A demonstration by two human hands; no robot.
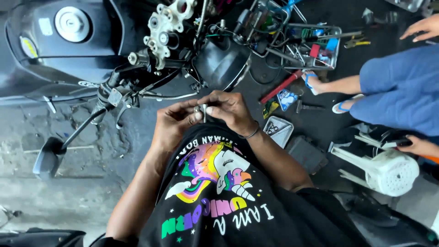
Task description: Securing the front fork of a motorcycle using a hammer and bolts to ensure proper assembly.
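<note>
Both hands meet just above the person's chest, over the black printed shirt (219, 201). The left hand (173, 122) has its grip pressed together, thumb and forefinger pinching one end of a small metal part (201, 110), its fingers curled in and the forearm running down and to the left. The right hand (229, 110) pinches the same small metal part from the other side, fingertips closed on it, knuckles up, wrist bent with a thin dark band (250, 133) round it and the forearm sloping down to the right. The part is silvery and short; its exact shape is too small to tell. It sits between the two grips, just in front of the motorcycle's handlebar (119, 93) and headlight shell (222, 61). On the dark floor (77, 192) beyond lie a tray of tools (315, 45), a red-handled tool (279, 88) and a small metal tray (278, 130). Another person in blue clothing (402, 87) sits at the right, near a white plastic stool (388, 171) lying on its side.
</note>
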